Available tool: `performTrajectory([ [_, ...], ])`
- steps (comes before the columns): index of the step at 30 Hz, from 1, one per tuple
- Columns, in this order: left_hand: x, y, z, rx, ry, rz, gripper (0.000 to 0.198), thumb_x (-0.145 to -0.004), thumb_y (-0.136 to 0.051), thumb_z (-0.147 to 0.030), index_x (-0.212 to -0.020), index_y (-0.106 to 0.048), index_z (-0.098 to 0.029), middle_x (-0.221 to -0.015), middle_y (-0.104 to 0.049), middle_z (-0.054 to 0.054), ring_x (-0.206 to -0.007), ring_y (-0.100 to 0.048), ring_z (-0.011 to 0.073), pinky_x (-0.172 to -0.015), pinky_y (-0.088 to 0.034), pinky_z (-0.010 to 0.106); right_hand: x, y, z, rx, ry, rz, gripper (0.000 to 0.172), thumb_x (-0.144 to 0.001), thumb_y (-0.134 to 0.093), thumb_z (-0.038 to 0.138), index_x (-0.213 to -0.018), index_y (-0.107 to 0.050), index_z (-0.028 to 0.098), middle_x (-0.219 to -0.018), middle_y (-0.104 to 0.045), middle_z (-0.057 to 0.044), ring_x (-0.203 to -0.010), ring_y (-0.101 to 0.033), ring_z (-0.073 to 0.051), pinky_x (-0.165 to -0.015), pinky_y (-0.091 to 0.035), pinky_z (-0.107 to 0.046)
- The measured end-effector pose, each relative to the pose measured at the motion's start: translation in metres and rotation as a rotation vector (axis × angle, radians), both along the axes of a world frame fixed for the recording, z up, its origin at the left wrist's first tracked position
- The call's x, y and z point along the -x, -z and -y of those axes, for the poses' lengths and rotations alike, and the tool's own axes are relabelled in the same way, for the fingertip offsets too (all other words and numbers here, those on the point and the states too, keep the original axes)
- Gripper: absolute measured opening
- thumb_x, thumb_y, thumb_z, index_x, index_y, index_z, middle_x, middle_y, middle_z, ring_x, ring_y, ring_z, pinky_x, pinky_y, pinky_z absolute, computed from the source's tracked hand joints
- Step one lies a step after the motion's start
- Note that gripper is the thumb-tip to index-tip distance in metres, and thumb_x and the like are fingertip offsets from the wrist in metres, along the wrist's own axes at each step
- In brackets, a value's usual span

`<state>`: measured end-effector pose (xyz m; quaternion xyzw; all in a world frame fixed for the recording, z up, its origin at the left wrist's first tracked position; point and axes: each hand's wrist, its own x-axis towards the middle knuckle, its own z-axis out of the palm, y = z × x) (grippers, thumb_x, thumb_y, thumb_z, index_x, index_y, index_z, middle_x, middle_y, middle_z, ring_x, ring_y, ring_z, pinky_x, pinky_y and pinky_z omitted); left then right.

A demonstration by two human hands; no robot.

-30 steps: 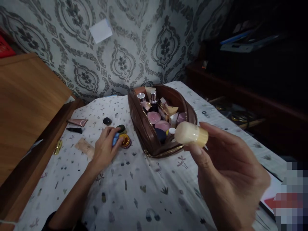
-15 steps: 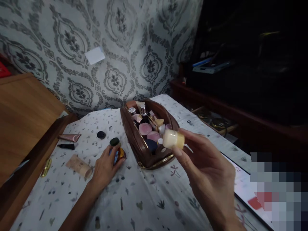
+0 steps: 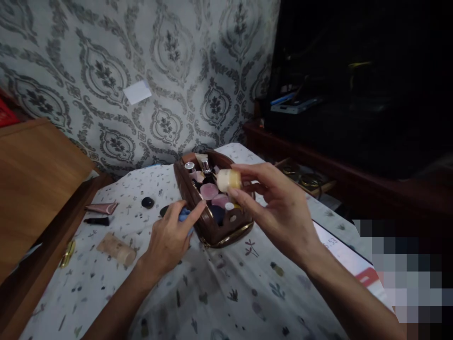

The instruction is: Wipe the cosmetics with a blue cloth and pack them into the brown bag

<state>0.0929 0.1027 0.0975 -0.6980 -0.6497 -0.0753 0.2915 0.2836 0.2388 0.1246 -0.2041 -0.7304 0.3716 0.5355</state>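
Observation:
My right hand (image 3: 279, 208) pinches a small cream-and-yellow jar (image 3: 228, 180) between thumb and fingers, tipped on its side above the open pouch. The brown makeup pouch (image 3: 226, 238) is unzipped and packed with bottles, pink round compacts (image 3: 209, 191), a dark round item and tubes. At the pouch's left side, my left hand (image 3: 170, 238) is curled around a small blue item (image 3: 184, 215), mostly covered by the fingers. Its thumb tip reaches the zipped edge of the pouch. A dark green round lid (image 3: 163, 211) shows partly behind the left hand.
Left on the patterned cloth (image 3: 208, 302) lie a beige tube (image 3: 116, 249), a pink tube (image 3: 102, 208), a black tube (image 3: 96, 221), a gold item (image 3: 67, 254) and a small black lid (image 3: 147, 203). A lit screen (image 3: 345, 255) lies at right. Wooden furniture (image 3: 46, 170) borders the left.
My right hand has carried the jar left and farther over the pouch. My left hand has shifted right to the pouch's edge, the blue item moving with it; the amber jar there is now hidden.

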Motion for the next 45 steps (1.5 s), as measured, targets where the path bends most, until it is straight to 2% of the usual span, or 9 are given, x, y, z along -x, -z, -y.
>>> performTrajectory([
  [6,0.007,0.009,0.006,-0.039,0.047,0.008,0.06,-0.089,-0.044,-0.008,-0.146,-0.036,-0.025,-0.108,-0.057,0.012,-0.093,-0.064,0.0236,-0.058,-0.05,0.026,-0.008,-0.01,-0.01,0.011,0.055,-0.048,0.041,-0.085,-0.07,0.039,-0.123,-0.061,0.024,-0.104,-0.068,-0.005,-0.087,-0.067,-0.02,-0.079,-0.059,-0.037],
  [11,0.007,0.017,0.006,-0.062,0.043,0.047,0.071,-0.09,-0.046,-0.009,-0.154,-0.024,-0.028,-0.109,-0.056,0.012,-0.089,-0.062,0.0213,-0.055,-0.046,0.023,-0.006,0.0,-0.015,0.023,0.032,-0.001,0.031,-0.086,-0.069,0.036,-0.113,-0.064,0.024,-0.11,-0.068,-0.006,-0.089,-0.067,-0.02,-0.078,-0.058,-0.035],
  [15,0.006,0.021,0.004,-0.102,0.06,0.064,0.075,-0.089,-0.048,-0.008,-0.156,-0.022,-0.03,-0.108,-0.056,0.011,-0.087,-0.061,0.0204,-0.055,-0.045,0.022,0.001,0.006,-0.021,-0.013,-0.012,0.106,0.024,-0.085,-0.069,0.033,-0.108,-0.067,0.024,-0.104,-0.069,-0.005,-0.084,-0.066,-0.02,-0.074,-0.057,-0.035],
  [21,0.007,0.025,0.004,-0.103,0.093,0.182,0.076,-0.09,-0.05,-0.007,-0.156,-0.023,-0.032,-0.109,-0.057,0.011,-0.091,-0.062,0.0192,-0.064,-0.051,0.024,0.014,0.002,-0.028,-0.089,-0.122,0.289,0.024,-0.081,-0.068,0.018,-0.103,-0.07,0.028,-0.097,-0.068,-0.002,-0.076,-0.065,-0.018,-0.066,-0.053,-0.03],
  [26,0.006,0.027,0.004,-0.104,0.12,0.231,0.073,-0.089,-0.049,-0.007,-0.155,-0.027,-0.03,-0.11,-0.057,0.011,-0.095,-0.063,0.0197,-0.064,-0.053,0.024,0.038,0.003,-0.036,-0.199,-0.225,0.486,0.021,-0.079,-0.061,0.005,-0.09,-0.068,0.022,-0.093,-0.067,-0.002,-0.075,-0.062,-0.015,-0.064,-0.048,-0.025],
  [33,0.005,0.028,0.002,-0.086,0.125,0.306,0.055,-0.095,-0.045,-0.018,-0.148,-0.034,-0.028,-0.108,-0.061,0.012,-0.087,-0.066,0.0223,-0.062,-0.056,0.03,0.074,0.02,-0.04,-0.279,-0.248,0.747,0.021,-0.074,-0.06,0.001,-0.068,-0.057,0.021,-0.074,-0.064,-0.005,-0.063,-0.059,-0.019,-0.055,-0.043,-0.03],
  [38,0.0,0.024,0.002,-0.108,0.106,0.271,0.035,-0.099,-0.037,-0.024,-0.132,-0.049,-0.023,-0.104,-0.062,0.012,-0.088,-0.066,0.0219,-0.065,-0.057,0.031,0.08,0.042,-0.043,-0.411,-0.233,0.584,0.022,-0.077,-0.054,0.002,-0.069,-0.06,0.021,-0.075,-0.064,-0.006,-0.069,-0.061,-0.02,-0.064,-0.043,-0.033],
  [41,0.002,0.027,0.002,-0.114,0.094,0.244,0.038,-0.1,-0.033,-0.023,-0.134,-0.05,-0.022,-0.105,-0.061,0.01,-0.09,-0.063,0.0186,-0.07,-0.057,0.029,0.087,0.053,-0.052,-0.402,-0.245,0.502,0.027,-0.075,-0.053,-0.002,-0.071,-0.063,0.022,-0.073,-0.062,-0.004,-0.067,-0.057,-0.017,-0.062,-0.038,-0.032],
  [45,0.005,0.032,0.004,-0.003,0.03,0.173,0.045,-0.1,-0.033,-0.022,-0.143,-0.046,-0.025,-0.108,-0.058,0.008,-0.095,-0.06,0.0165,-0.072,-0.055,0.025,0.101,0.057,-0.063,-0.339,-0.304,0.564,0.027,-0.069,-0.062,-0.001,-0.059,-0.062,0.023,-0.06,-0.059,-0.001,-0.053,-0.05,-0.013,-0.054,-0.03,-0.032],
])
